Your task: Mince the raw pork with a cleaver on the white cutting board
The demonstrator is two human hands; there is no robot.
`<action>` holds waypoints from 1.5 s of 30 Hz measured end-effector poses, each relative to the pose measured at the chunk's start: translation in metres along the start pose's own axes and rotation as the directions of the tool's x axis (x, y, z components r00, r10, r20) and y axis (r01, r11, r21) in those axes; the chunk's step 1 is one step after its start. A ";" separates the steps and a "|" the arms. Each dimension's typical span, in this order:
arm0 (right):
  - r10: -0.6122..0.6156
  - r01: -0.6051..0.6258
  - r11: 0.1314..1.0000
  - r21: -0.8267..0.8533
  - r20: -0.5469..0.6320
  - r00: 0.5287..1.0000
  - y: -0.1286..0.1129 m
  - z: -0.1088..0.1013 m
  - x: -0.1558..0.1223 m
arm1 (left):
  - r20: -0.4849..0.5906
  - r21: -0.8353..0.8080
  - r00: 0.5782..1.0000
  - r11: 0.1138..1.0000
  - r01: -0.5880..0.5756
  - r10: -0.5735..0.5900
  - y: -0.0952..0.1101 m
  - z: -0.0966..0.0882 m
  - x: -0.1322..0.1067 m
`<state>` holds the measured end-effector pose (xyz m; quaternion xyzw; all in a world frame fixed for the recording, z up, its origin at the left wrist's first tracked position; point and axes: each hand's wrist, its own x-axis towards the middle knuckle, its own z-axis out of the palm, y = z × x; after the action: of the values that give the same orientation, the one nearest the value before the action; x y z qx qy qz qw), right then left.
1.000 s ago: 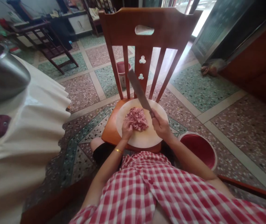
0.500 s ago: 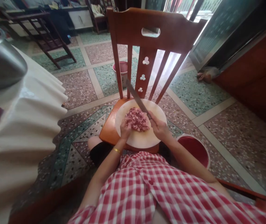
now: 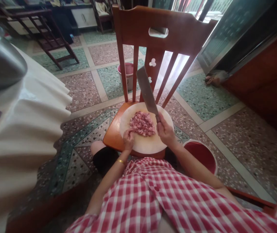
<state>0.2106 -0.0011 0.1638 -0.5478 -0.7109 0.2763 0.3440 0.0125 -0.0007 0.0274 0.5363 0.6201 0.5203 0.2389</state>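
Note:
A round pale cutting board lies on the wooden chair seat in front of me. Minced meat is heaped on its left and middle part. My right hand grips the handle of a cleaver at the board's right side. The broad blade is raised above the board, tip pointing away and slightly left, its flat side showing. At the near left edge of the meat is my left hand, its fingers curled together. Whether it pinches a bit of meat is hidden.
The high chair back rises behind the board. A red bucket stands on the floor at my right, and a pinkish bin is beyond the chair. At left, a table with a pale cloth carries a metal pot.
The cleaver has lifted and turned, so more of its flat side shows. My left hand has drawn back slightly toward me, from the meat's left side to its near left edge.

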 end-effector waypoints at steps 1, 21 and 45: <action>0.015 -0.014 1.000 -0.014 0.021 1.000 0.005 0.007 -0.003 | -0.007 -0.012 1.000 1.000 0.026 -0.026 -0.002 0.001 -0.001; 0.134 -0.108 0.986 -0.125 0.222 0.966 0.010 0.018 -0.024 | 0.045 0.096 0.998 0.994 -0.047 0.043 -0.013 0.003 0.001; 0.139 -0.122 0.990 -0.076 0.300 0.944 0.006 0.025 -0.032 | 0.049 0.077 0.999 0.997 -0.016 0.013 -0.012 0.003 0.002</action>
<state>0.1992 -0.0310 0.1379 -0.5539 -0.7249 0.3594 0.1960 0.0097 0.0034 0.0162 0.5621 0.6300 0.4845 0.2289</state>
